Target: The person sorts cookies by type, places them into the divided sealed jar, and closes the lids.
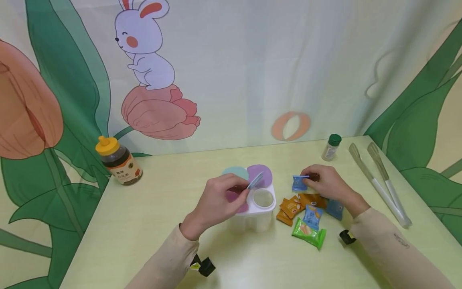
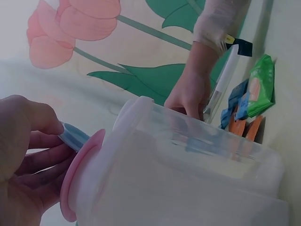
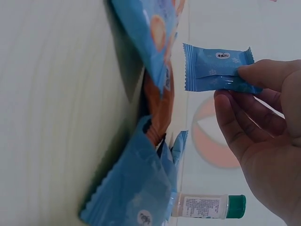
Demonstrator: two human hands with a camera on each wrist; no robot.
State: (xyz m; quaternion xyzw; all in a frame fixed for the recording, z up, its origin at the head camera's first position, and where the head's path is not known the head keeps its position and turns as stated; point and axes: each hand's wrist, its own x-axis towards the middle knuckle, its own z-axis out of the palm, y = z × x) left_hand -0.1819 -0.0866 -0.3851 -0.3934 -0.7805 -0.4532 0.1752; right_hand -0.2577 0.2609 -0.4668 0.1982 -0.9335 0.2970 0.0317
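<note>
A white translucent container (image 1: pixel 252 220) with several round compartments stands mid-table. Teal (image 1: pixel 236 173), purple (image 1: pixel 266 176) and pink lids (image 2: pixel 70 188) cover three compartments; the front right compartment (image 1: pixel 263 198) is uncovered. Above the container, my left hand (image 1: pixel 220 198) pinches a light blue lid (image 2: pixel 74 136) by its edge, tilted. My right hand (image 1: pixel 330 182) holds a small blue snack packet (image 3: pixel 216 69) between thumb and fingers, raised over the pile. Orange packets (image 1: pixel 291 206), blue packets (image 1: pixel 312 216) and a green packet (image 1: pixel 308 233) lie just right of the container.
A honey bottle (image 1: pixel 122 164) with a yellow cap stands at the back left. A green-capped shaker (image 1: pixel 331 147) is at the back right. Metal tongs (image 1: pixel 382 184) with white handles lie along the right side. A printed curtain (image 1: pixel 231 72) hangs behind the table.
</note>
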